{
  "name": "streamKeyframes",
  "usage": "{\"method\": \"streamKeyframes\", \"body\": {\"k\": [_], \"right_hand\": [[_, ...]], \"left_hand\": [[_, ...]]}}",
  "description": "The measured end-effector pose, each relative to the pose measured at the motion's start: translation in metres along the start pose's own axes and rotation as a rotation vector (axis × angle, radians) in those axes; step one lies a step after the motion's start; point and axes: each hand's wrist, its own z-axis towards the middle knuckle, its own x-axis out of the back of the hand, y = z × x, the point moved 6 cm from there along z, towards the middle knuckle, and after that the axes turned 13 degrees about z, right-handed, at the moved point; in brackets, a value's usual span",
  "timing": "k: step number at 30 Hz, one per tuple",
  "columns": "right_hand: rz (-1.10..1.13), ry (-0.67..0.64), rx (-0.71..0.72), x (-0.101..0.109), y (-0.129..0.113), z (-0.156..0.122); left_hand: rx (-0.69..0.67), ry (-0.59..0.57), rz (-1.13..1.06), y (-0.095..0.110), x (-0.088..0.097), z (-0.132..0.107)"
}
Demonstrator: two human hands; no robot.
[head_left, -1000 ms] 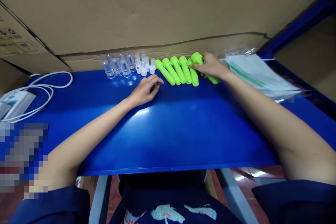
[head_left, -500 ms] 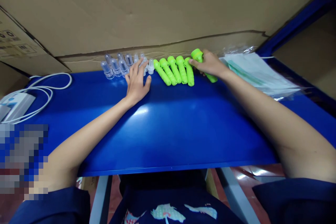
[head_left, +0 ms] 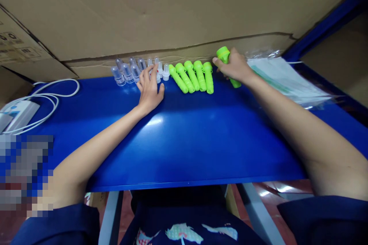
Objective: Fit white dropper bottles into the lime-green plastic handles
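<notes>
My right hand point(head_left: 234, 67) is closed around a bright green torch-shaped piece point(head_left: 223, 54), lifted a little off the blue table point(head_left: 184, 138) at the far right of a row. Several more green pieces point(head_left: 192, 76) lie side by side just left of it. My left hand point(head_left: 150, 88) lies flat with fingers stretched out, its fingertips touching small white caps point(head_left: 162, 71). A cluster of clear plastic vials point(head_left: 128, 71) stands left of the caps.
Cardboard boxes point(head_left: 161, 11) wall off the back of the table. A clear bag with pale green sheets point(head_left: 283, 80) lies at the right. White cable and a white device point(head_left: 23, 109) sit at the left edge.
My left hand opened and slid back-left from the green row to the white caps. My right hand drew one green piece away to the right, out of the row.
</notes>
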Motion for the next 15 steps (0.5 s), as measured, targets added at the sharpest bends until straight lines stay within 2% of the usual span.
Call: {"method": "streamKeyframes", "body": {"k": [5,10,15], "right_hand": [[0.065,-0.026,0.007,0.0,-0.005,-0.004],[0.169,-0.049,0.017,-0.003,-0.004,-0.003],[0.181,-0.07,0.089,-0.003,-0.013,-0.007]], "left_hand": [[0.014,0.116,-0.005,-0.021,0.002,0.003],[0.058,0.061,-0.084,-0.033,-0.004,0.006],[0.086,0.072,-0.146,-0.031,-0.002,0.008]]}}
